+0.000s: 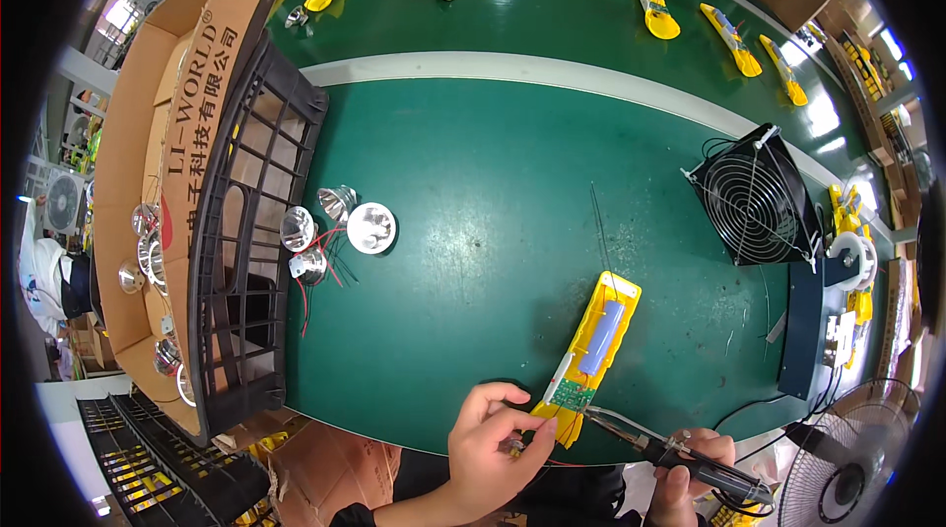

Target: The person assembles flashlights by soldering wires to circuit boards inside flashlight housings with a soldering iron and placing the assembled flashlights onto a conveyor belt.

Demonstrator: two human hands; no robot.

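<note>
Head view: left hand [493, 443] fingers pinch yellow casing's [591, 355] near end; right hand [690, 473] grips soldering iron [680, 453], tip at the circuit board [572, 394]; casing runs far-right.

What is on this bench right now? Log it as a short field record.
Left hand: pinching wires at the yellow housing's near end
Right hand: gripping a soldering iron, tip at the green circuit board
Yellow housing: open, blue battery cell inside
Left of it: silver reflectors with red and black leads
Right: black fan
</note>
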